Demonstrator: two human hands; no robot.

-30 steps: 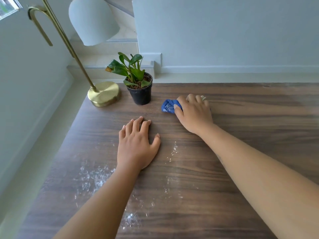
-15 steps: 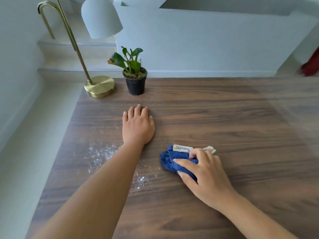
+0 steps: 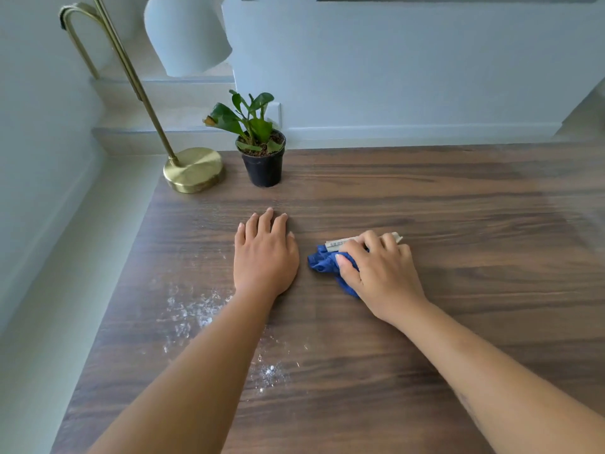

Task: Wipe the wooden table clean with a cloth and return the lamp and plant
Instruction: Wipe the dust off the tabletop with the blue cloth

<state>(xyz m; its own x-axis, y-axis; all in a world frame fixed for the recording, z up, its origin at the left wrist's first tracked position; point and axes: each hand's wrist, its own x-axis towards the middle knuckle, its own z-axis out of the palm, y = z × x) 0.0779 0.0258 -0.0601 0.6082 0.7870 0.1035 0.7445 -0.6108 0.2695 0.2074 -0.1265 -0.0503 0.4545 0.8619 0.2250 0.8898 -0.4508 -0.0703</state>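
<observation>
My right hand [image 3: 379, 273] presses a crumpled blue cloth [image 3: 322, 262] with a white label onto the dark wooden table [image 3: 458, 224], just right of centre. Flat on the wood to the cloth's left lies my left hand [image 3: 265, 253], fingers slightly apart and holding nothing. White powdery dust [image 3: 196, 312] is scattered on the table's left side, partly under my left forearm. A brass lamp [image 3: 193, 170] with a white shade stands at the far left corner. Beside it on the right is a small green plant in a black pot [image 3: 263, 162].
The table's left edge [image 3: 108, 322] drops to a pale floor beside a white wall. Steps [image 3: 157, 93] rise behind the lamp, and a white low wall [image 3: 409, 77] runs behind the table's far edge.
My right hand slid the cloth from near the plant towards me, then back up to the table's middle beside my left hand. My left hand stayed flat. The camera view shifted.
</observation>
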